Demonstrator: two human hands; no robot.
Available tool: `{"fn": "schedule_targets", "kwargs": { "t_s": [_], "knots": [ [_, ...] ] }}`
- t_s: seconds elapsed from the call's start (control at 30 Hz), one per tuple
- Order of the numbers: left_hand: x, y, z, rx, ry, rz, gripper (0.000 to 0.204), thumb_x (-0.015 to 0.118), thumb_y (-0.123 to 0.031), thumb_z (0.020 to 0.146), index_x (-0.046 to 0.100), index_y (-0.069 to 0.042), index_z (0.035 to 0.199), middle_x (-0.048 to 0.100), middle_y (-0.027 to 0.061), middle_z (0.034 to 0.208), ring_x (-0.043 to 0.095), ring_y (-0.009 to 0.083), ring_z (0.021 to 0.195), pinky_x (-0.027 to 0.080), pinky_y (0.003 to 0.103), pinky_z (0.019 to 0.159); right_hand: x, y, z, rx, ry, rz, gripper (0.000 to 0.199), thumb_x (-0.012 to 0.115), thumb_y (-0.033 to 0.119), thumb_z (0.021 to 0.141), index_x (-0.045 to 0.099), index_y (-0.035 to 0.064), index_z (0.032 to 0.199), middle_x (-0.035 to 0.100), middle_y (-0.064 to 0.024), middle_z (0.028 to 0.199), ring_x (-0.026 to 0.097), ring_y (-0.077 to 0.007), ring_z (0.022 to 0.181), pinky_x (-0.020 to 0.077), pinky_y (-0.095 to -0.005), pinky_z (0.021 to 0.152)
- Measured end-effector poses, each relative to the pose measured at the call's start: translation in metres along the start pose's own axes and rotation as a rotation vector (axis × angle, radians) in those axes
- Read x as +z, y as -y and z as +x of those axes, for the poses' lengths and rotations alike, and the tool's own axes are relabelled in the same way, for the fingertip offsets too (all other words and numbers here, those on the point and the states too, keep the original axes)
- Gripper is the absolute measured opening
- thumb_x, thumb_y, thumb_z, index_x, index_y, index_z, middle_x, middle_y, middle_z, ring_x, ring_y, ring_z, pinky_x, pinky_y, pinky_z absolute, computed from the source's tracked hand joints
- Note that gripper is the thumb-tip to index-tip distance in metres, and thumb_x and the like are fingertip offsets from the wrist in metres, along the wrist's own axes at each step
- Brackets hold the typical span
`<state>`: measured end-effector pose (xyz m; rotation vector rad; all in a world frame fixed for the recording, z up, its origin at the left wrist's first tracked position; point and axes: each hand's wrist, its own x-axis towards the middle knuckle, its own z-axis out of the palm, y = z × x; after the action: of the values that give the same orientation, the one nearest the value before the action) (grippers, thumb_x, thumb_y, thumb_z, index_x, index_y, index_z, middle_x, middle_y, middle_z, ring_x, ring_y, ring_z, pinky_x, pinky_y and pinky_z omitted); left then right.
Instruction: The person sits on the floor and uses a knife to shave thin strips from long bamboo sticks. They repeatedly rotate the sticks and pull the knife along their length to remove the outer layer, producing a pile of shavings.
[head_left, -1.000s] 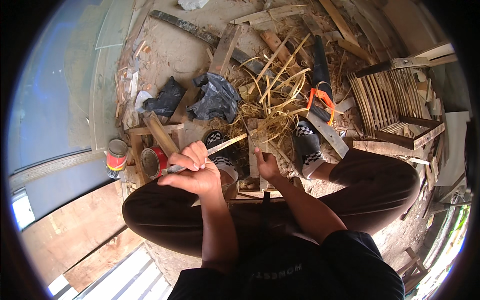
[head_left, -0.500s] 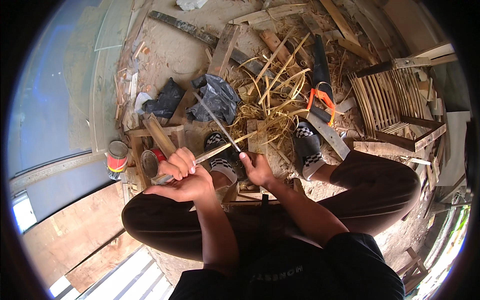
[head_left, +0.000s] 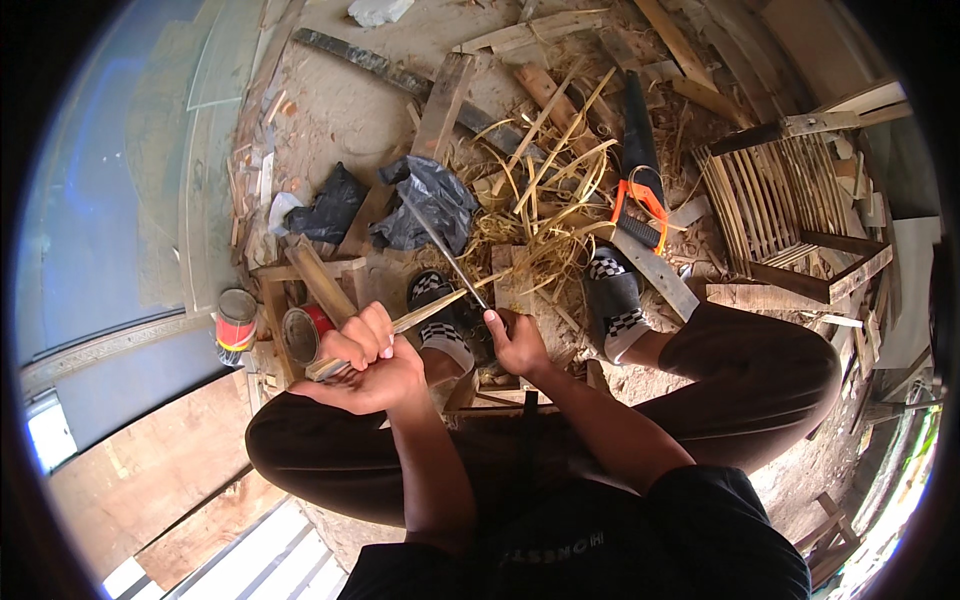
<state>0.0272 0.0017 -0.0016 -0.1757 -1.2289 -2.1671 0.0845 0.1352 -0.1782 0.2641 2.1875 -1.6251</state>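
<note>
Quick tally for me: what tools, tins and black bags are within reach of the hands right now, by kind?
Knives: 1, long blade in the right hand
Bamboo strips in hand: 1, left hand
Handsaws: 1
Tins: 2
Black plastic bags: 2
Total: 7

The sandy ground (head_left: 350, 120) is strewn with pale bamboo strips (head_left: 545, 185) and wood offcuts, with two crumpled black bags (head_left: 435, 200) lying near its middle. A handsaw (head_left: 640, 175) with an orange-and-black handle lies among the strips, and a slatted bamboo crate (head_left: 770, 205) sits on the ground to its right. At the left, two tins (head_left: 237, 320) stand near short planks (head_left: 320, 280), one upright and one tipped on its side, and a long dark board (head_left: 380, 65) lies near the top.
</note>
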Motion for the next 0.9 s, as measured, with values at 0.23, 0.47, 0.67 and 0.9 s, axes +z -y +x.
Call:
{"fn": "schedule_targets", "kwargs": {
  "t_s": [0.23, 0.47, 0.67, 0.9],
  "knots": [
    [0.008, 0.004, -0.007, -0.010, 0.050, 0.018, 0.070, 0.022, -0.070, 0.100, 0.030, -0.014, 0.060, 0.028, -0.0003, 0.049, 0.025, 0.0129, 0.046, 0.021, 0.028, 0.049, -0.009, -0.082, 0.012, 0.304, 0.042, -0.282, 0.057, 0.045, 0.050, 0.103, 0.067, -0.0031, 0.102, 0.067, -0.0282, 0.088, 0.067, -0.0404, 0.087, 0.0500, -0.0497, 0.073],
    [0.015, 0.008, -0.007, 0.024, -0.062, 0.059, 0.069, 0.024, -0.071, 0.099, 0.030, -0.014, 0.060, 0.026, -0.0007, 0.049, 0.026, 0.0133, 0.046, 0.022, 0.027, 0.050, 0.012, -0.050, 0.005, 0.128, -0.018, 0.145, 0.064, 0.043, 0.053, 0.103, 0.064, -0.0057, 0.087, 0.064, -0.0255, 0.076, 0.062, -0.0338, 0.073, 0.0483, -0.0453, 0.070],
    [0.013, 0.006, -0.004, 0.047, -0.144, 0.099, 0.069, 0.025, -0.069, 0.100, 0.030, -0.014, 0.060, 0.027, -0.0004, 0.051, 0.028, 0.0131, 0.046, 0.025, 0.027, 0.051, 0.005, -0.083, 0.006, 0.216, -0.024, -0.096, 0.071, 0.041, 0.058, 0.101, 0.063, -0.0056, 0.080, 0.060, -0.0266, 0.068, 0.062, -0.0409, 0.065, 0.0476, -0.0480, 0.066],
    [0.020, 0.006, -0.008, 0.070, -0.227, 0.182, 0.068, 0.024, -0.069, 0.101, 0.030, -0.015, 0.060, 0.026, -0.0009, 0.052, 0.027, 0.0123, 0.048, 0.026, 0.026, 0.051, 0.002, -0.072, 0.003, 0.158, -0.019, -0.074, 0.062, 0.046, 0.051, 0.102, 0.065, -0.0051, 0.082, 0.065, -0.0277, 0.077, 0.065, -0.0430, 0.072, 0.0482, -0.0503, 0.065]
  ]
}}
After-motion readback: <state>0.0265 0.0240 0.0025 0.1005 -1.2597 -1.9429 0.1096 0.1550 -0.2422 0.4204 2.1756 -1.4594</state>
